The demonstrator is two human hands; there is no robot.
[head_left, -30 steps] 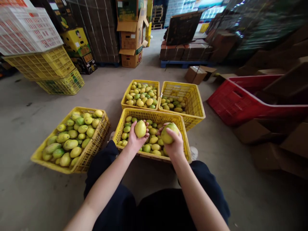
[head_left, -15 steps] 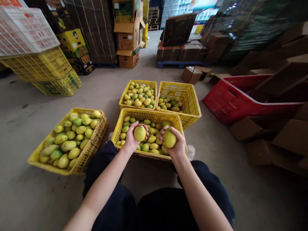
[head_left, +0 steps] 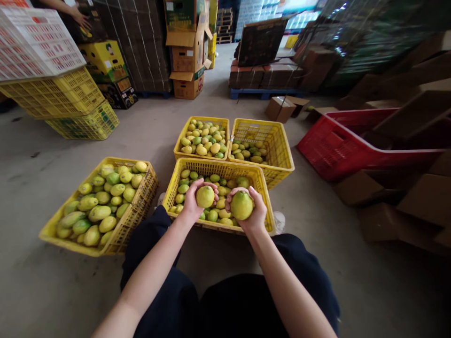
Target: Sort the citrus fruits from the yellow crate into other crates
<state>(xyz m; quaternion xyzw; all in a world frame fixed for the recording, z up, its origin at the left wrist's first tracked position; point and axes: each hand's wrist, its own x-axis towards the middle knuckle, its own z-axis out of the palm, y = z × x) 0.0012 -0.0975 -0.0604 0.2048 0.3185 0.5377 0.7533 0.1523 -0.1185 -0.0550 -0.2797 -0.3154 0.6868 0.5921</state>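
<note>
My left hand grips a yellow lemon over the near yellow crate, which holds several yellow and green lemons. My right hand holds a greener lemon just to the right, close to the first one. Both fruits are raised above the crate's pile. My dark trousers fill the bottom of the view.
A full yellow crate sits at my left. Behind the near crate stand a full one and a partly filled one. A red crate and cardboard boxes lie right. Stacked crates stand far left, where another person's hand reaches.
My right hand with its lemon has moved left and down toward the left hand. Another person's arm has come into view at the top left.
</note>
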